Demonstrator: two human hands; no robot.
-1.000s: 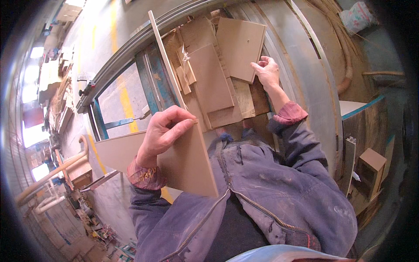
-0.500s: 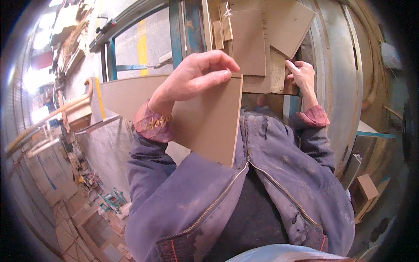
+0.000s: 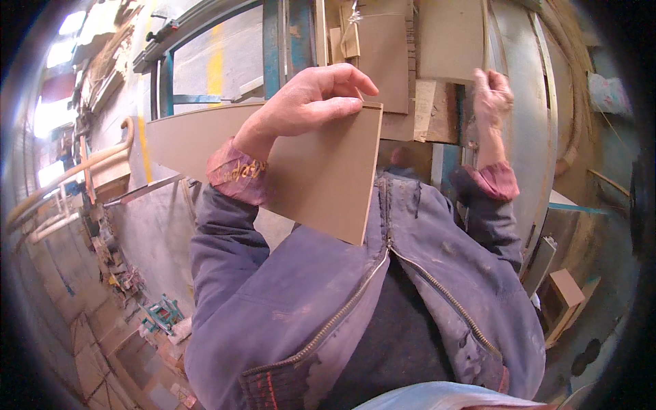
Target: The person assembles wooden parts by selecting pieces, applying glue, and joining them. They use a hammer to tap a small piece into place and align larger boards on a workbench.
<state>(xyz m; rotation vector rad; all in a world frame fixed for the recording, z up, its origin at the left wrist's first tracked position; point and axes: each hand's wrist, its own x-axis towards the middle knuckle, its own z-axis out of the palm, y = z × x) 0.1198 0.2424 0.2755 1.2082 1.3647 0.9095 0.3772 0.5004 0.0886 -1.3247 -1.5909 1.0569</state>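
In my left hand (image 3: pixel 311 102) is the upper corner of a long brown fibreboard panel (image 3: pixel 324 174), pinched between thumb and curled fingers. The panel runs off to the left, and its near end rests against my jacket. My right hand (image 3: pixel 493 101) is closed and slightly blurred, next to the lower right corner of a loose fibreboard piece (image 3: pixel 451 41). Whether its fingers grip that corner is hidden. Left of this piece, another flat board (image 3: pixel 385 65) lies on the stack, with narrow wooden offcuts (image 3: pixel 350 37) along its side.
A blue metal frame (image 3: pixel 275 48) with a rail stands at the far left. Pale metal-looking strips (image 3: pixel 523 89) run along the right. Bent wooden rods (image 3: pixel 75 181) lie at left, and an open box-like wooden piece (image 3: pixel 564 297) sits at lower right.
The loose fibreboard piece has turned from slanted to nearly straight. My right hand has moved right and slightly up, and its fingers have curled in. My left hand keeps its hold on the panel.
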